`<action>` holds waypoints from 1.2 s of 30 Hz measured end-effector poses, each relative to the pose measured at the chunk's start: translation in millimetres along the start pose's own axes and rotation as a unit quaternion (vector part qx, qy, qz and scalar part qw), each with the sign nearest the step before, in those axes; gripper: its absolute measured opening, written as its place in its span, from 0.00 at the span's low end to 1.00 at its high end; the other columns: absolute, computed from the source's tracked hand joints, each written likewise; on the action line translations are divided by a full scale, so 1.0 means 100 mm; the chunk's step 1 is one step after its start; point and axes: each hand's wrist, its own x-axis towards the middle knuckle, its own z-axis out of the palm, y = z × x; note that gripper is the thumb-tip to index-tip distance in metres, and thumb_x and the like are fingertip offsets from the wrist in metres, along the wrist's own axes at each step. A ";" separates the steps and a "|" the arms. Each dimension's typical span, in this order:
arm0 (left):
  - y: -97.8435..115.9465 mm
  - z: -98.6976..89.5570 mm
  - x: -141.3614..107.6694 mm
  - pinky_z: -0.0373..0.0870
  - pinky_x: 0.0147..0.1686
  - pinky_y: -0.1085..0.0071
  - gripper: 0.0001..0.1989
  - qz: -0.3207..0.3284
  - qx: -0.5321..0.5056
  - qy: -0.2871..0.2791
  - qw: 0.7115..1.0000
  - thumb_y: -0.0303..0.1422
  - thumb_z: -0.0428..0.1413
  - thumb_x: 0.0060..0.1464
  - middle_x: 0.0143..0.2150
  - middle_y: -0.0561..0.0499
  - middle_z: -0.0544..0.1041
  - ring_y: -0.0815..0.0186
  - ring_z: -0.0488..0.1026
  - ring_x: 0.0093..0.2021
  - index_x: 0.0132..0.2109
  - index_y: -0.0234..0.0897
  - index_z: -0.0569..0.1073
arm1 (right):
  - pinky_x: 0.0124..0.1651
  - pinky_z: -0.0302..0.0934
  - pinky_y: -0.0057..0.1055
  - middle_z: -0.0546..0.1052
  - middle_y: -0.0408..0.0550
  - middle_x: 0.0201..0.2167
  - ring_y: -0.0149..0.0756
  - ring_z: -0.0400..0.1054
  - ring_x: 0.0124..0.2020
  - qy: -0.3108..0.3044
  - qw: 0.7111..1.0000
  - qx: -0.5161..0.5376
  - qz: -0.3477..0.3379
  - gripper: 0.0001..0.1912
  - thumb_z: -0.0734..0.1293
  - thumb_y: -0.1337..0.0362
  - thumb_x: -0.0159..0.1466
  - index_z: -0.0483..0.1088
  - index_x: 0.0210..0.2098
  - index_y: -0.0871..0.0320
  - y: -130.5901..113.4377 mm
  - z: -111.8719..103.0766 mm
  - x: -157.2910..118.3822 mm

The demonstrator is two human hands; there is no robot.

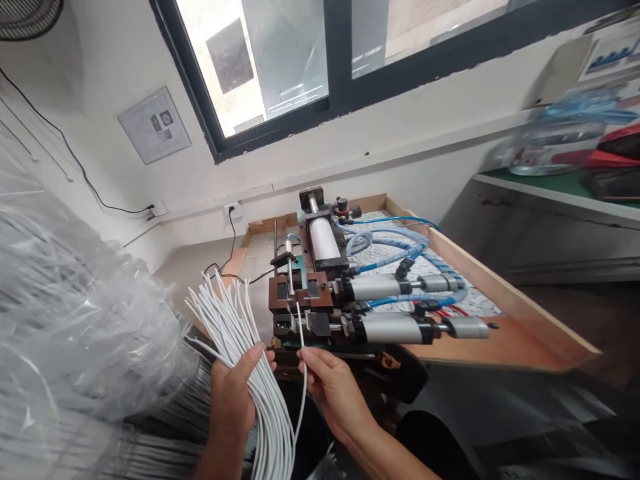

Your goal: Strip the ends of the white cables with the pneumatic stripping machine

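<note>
A thick bundle of white cables (267, 393) is wrapped in my left hand (237, 387), its loose ends fanning up and to the left. Between the thumb and fingers of my right hand (330, 387) is a single white cable (303, 373), pinched just below its upper end. That end points up at the jaws of a pneumatic machine (303, 293) with brown and black blocks. Whether the cable tip touches the jaws I cannot tell. Silver air cylinders (390, 328) extend to the right of the jaws, and another cylinder (323, 237) stands behind them.
The machine sits on a wooden bench with a raised rim (525, 313). Blue air hoses (415, 247) loop behind the cylinders. At left, clear plastic wrapping (90, 313) covers more cables (165, 447). A green-topped shelf (550, 187) at right holds a plastic container (555, 147).
</note>
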 end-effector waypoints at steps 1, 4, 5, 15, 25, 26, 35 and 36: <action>0.01 0.01 0.01 0.71 0.26 0.69 0.09 -0.002 0.001 0.000 1.000 0.27 0.61 0.35 0.22 0.51 0.74 0.64 0.72 0.24 0.29 0.31 0.71 | 0.20 0.40 0.19 0.64 0.41 0.18 0.19 0.49 0.17 0.003 1.000 0.025 0.014 0.14 0.70 0.58 0.46 0.69 0.25 0.65 -0.01 0.01 0.03; 0.02 0.03 0.04 0.72 0.27 0.68 0.07 -0.015 0.003 -0.004 1.000 0.26 0.60 0.36 0.23 0.50 0.74 0.64 0.73 0.25 0.28 0.31 0.72 | 0.18 0.38 0.18 0.62 0.39 0.16 0.18 0.48 0.16 0.009 0.996 0.079 0.045 0.14 0.71 0.59 0.45 0.69 0.24 0.65 -0.03 0.05 0.09; 0.03 0.03 0.05 0.72 0.27 0.68 0.07 -0.018 0.004 -0.003 1.000 0.26 0.60 0.36 0.23 0.50 0.74 0.64 0.73 0.26 0.28 0.31 0.72 | 0.18 0.38 0.18 0.62 0.39 0.16 0.17 0.47 0.16 0.009 0.994 0.092 0.052 0.14 0.71 0.60 0.44 0.69 0.23 0.65 -0.04 0.06 0.10; 0.02 0.06 0.08 0.70 0.24 0.71 0.10 -0.022 0.029 0.010 0.999 0.27 0.60 0.35 0.23 0.52 0.74 0.65 0.72 0.24 0.30 0.31 0.70 | 0.17 0.36 0.18 0.60 0.38 0.15 0.16 0.45 0.15 -0.006 0.987 0.131 0.091 0.13 0.72 0.63 0.43 0.68 0.22 0.66 0.00 0.07 0.22; -0.27 0.04 0.02 0.67 0.23 0.72 0.11 -0.027 0.065 -0.040 0.997 0.28 0.60 0.36 0.24 0.49 0.75 0.66 0.70 0.24 0.31 0.29 0.71 | 0.24 0.49 0.21 0.58 0.38 0.15 0.22 0.50 0.19 -0.079 0.996 -0.019 0.030 0.16 0.66 0.54 0.51 0.70 0.25 0.64 -0.02 0.09 0.09; -0.30 0.03 0.01 0.67 0.24 0.71 0.11 -0.034 0.064 -0.059 0.996 0.28 0.60 0.36 0.26 0.48 0.75 0.65 0.70 0.25 0.32 0.29 0.71 | 0.23 0.48 0.21 0.59 0.39 0.15 0.22 0.50 0.19 -0.081 0.996 -0.042 0.018 0.16 0.66 0.54 0.51 0.69 0.24 0.64 -0.02 0.10 0.07; -0.32 -0.01 -0.01 0.69 0.28 0.68 0.11 -0.048 0.054 -0.060 0.996 0.28 0.61 0.35 0.25 0.49 0.75 0.64 0.71 0.27 0.31 0.30 0.71 | 0.24 0.50 0.19 0.65 0.40 0.18 0.21 0.54 0.20 0.011 0.998 -0.061 -0.019 0.14 0.68 0.56 0.49 0.69 0.25 0.63 0.00 0.06 -0.01; -0.31 -0.01 0.00 0.69 0.28 0.68 0.12 -0.053 0.054 -0.048 0.996 0.28 0.61 0.35 0.24 0.49 0.75 0.63 0.72 0.26 0.31 0.30 0.71 | 0.23 0.49 0.19 0.65 0.40 0.18 0.21 0.54 0.19 0.023 0.999 -0.046 -0.010 0.15 0.68 0.55 0.48 0.69 0.26 0.63 0.00 0.05 0.00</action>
